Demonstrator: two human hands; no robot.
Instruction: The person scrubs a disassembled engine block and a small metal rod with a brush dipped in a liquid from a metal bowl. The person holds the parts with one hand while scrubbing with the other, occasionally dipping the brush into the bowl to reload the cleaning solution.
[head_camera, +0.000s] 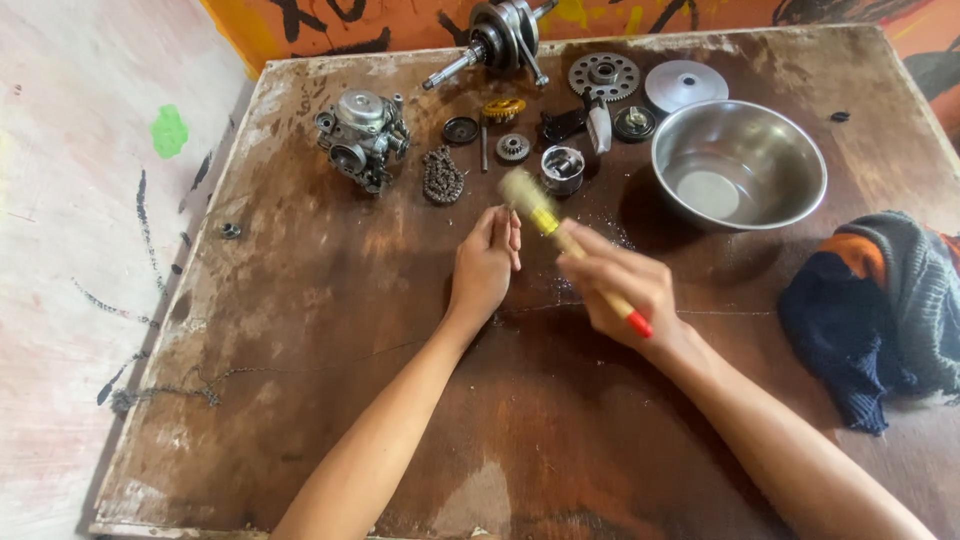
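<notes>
Step in hand looked like brushing. Right hand (625, 285) gripped the brush (570, 240) by its wooden handle, bristles blurred, pointing far-left. Left hand (485, 265) lay just beside it on the table (300, 330), fingers straight and together, holding nothing. Next move called for a part under the bristles. Farther off: chain (442, 176), piston (562, 168), carburettor (362, 136), possibly gears. Steel bowl (738, 163) far right, rag (880, 305) right, neither blocking.

Setting: small engine-repair workshop. Evidence: stained, worn wooden worktable (330, 400); stripped engine parts laid out along its far edge, namely carburetor (362, 137), crankshaft (497, 40), toothed gear (603, 75), piston (561, 168), coiled chain (442, 176); steel bowl (738, 163); dark rag (880, 310) (knitted, bunched at the table's edge); paint-marked orange wall (400, 20) behind.
</notes>
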